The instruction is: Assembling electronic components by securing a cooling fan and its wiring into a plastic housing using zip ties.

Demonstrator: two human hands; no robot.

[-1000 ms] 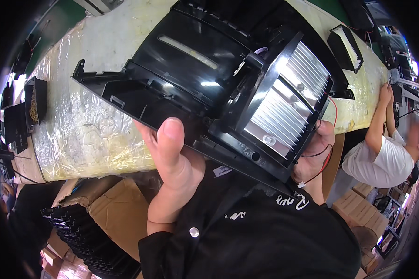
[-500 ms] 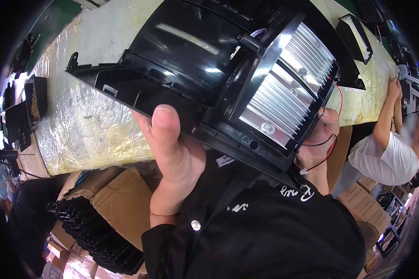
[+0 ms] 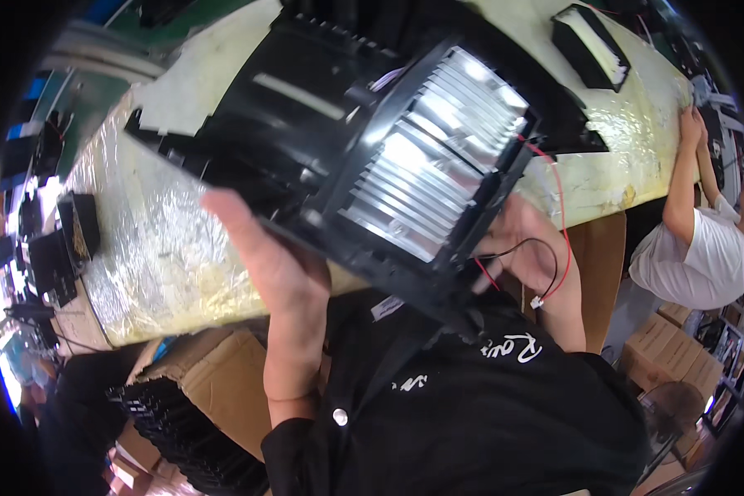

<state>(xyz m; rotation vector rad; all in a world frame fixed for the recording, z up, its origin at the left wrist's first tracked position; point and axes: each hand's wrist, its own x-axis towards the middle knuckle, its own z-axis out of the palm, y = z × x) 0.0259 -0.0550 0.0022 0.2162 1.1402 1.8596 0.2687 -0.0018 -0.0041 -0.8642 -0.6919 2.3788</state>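
A large black plastic housing (image 3: pixel 269 157) is held tilted above the table, between both hands. A silver ribbed metal panel (image 3: pixel 438 153) in a black frame forms its right part. My left hand (image 3: pixel 285 269) grips the housing's lower left edge; some fingers are hidden beneath it. At the frame's right side, my right hand (image 3: pixel 537 236) holds on from behind, partly covered by the frame. A red wire (image 3: pixel 561 198) and a black wire loop over that hand, with a small white connector (image 3: pixel 538 303) hanging near the wrist.
Plastic film covers the table (image 3: pixel 174 256). A black frame with a pale inside (image 3: pixel 591 45) lies at the far right. An open carton (image 3: pixel 227 384) with stacked black parts stands lower left. A co-worker in a white shirt (image 3: pixel 690 260) works at right, near brown cartons (image 3: pixel 670 355).
The housing has shifted left and somewhat down in the view, with both hands still on it. The loose wires now hang farther out over my right hand.
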